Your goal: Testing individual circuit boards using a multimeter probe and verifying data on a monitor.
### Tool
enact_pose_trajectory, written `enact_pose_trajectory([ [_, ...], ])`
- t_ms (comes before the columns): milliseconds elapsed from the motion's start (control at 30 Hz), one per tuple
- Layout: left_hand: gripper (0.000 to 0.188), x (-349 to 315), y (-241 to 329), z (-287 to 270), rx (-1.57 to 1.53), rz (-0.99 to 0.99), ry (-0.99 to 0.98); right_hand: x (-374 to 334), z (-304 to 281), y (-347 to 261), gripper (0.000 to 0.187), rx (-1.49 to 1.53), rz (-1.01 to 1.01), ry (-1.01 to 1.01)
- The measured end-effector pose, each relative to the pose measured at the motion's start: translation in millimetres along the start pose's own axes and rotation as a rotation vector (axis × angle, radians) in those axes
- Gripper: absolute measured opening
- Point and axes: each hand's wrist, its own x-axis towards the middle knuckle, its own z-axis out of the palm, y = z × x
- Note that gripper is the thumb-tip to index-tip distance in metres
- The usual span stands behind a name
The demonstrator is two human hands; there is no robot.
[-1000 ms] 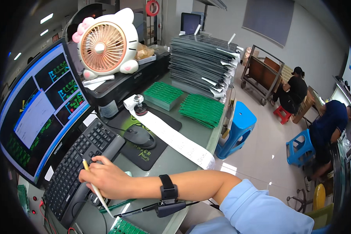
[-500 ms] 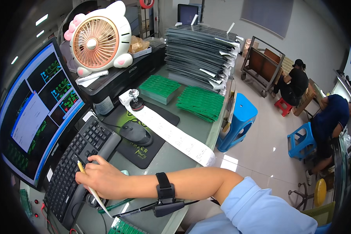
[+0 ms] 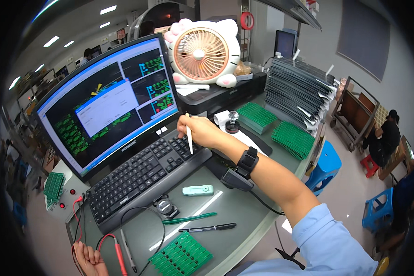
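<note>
Head view. Right hand [image 3: 201, 132] above right end of black keyboard [image 3: 142, 177], fingers pinched on a slim white stick [image 3: 189, 140]; stick near upright, lower tip at the number keys, contact unclear. Left hand [image 3: 89, 260] at lower edge, fingers curled, near a red probe [image 3: 120, 258]; cannot tell whether it grips anything. Keyboard lies on the grey-green surface [image 3: 237, 202], in front of a lit monitor [image 3: 108, 99]. Nearer the person: mint-green tool [image 3: 198, 190], green pen [image 3: 188, 218], black pen [image 3: 208, 228], then a green circuit panel [image 3: 181, 255] at the near side. Cat-shaped fan [image 3: 201, 51] behind, right of monitor.
</note>
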Motion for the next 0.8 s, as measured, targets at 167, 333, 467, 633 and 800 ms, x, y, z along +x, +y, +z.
enact_pose_trajectory([
  [167,0.024,0.0,-13.5,10.7,-0.034,0.213,0.250,4.0,24.1,12.2,0.008,-0.103,-0.044,-0.116],
  [333,0.025,0.9,-13.9,13.7,-0.023,0.231,0.274,3.4,16.2,13.4,0.011,-0.167,-0.040,-0.140],
  [467,0.026,-1.2,-11.7,16.1,-0.010,0.225,0.305,-4.4,13.3,17.4,0.008,-0.280,0.013,-0.151],
  [633,0.027,3.7,-16.8,12.6,0.018,0.244,0.271,8.8,23.4,38.9,0.010,-0.442,-0.009,-0.003],
  [800,0.029,3.6,-13.3,7.7,0.011,0.238,0.236,5.9,28.8,13.3,0.009,-0.241,0.008,-0.069],
])
